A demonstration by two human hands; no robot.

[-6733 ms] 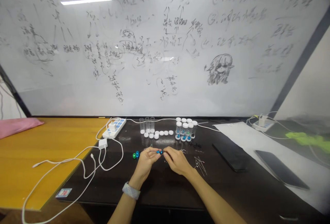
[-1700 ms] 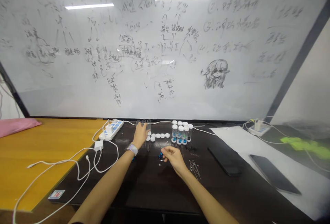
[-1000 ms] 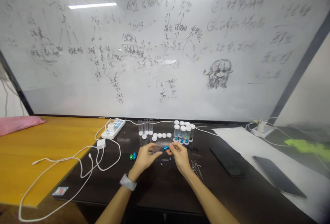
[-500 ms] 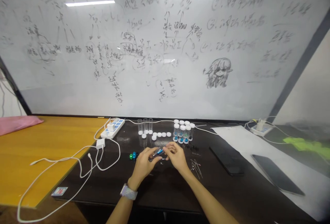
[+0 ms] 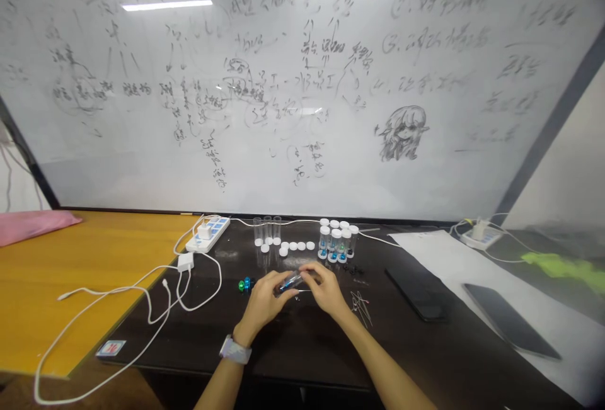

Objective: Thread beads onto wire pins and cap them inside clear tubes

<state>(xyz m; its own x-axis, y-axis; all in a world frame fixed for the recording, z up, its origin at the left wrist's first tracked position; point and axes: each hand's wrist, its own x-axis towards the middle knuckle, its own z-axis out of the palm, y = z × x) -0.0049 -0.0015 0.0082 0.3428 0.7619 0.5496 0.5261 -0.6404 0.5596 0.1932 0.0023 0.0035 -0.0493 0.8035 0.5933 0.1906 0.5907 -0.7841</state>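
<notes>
Fingers of the left hand (image 5: 265,296) are curled around a clear plastic tube (image 5: 293,280) with a shiny blue piece (image 5: 285,285) inside, tilted above the middle of the dark brown surface (image 5: 293,347). Those of the right hand (image 5: 326,288) are bent together at the tube's right end; whether they pinch it or only touch it, I cannot tell. Just left of the left hand lie shiny green and blue balls (image 5: 244,284). Thin silvery wires (image 5: 362,309) lie to the right of the right hand. Near the far edge stand three clear upright tubes on white bases (image 5: 268,232), a row of round white caps (image 5: 293,246) and, farther right, a cluster of white-capped clear tubes (image 5: 335,243). A flat black rectangular slab (image 5: 416,295) lies toward the right edge.
</notes>
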